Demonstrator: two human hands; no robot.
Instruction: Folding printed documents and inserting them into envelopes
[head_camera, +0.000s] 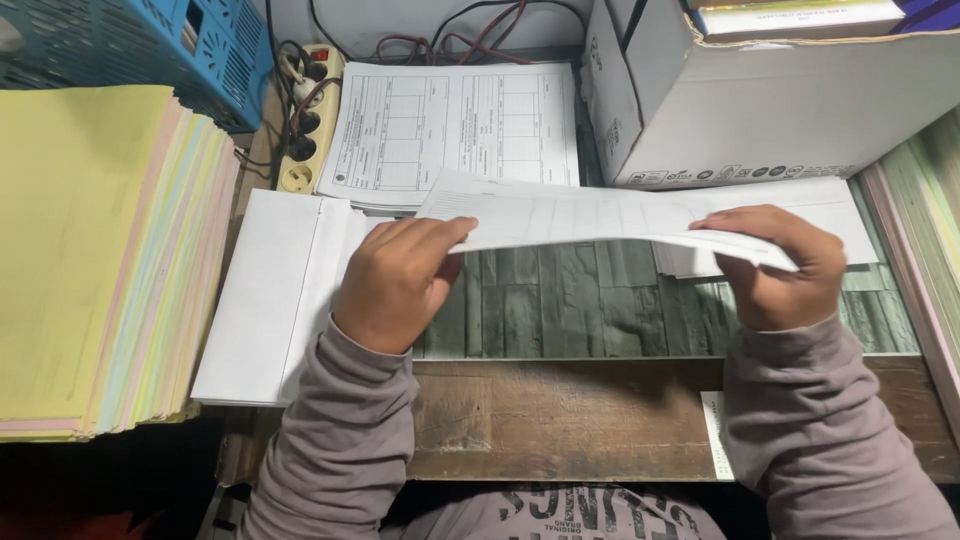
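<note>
Printed form sheet (600, 215), one, is hanging above the desk (560, 420) middle, left hand (395, 280) and right hand (775, 270) each pinching an end closed. One cardboard box (760, 110) is sitting cut off at the back right corner.

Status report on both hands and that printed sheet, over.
Left hand and right hand each pinch an end of the white printed paper form. Sheet held above the wood-pattern desk. Nothing blocking.
</note>
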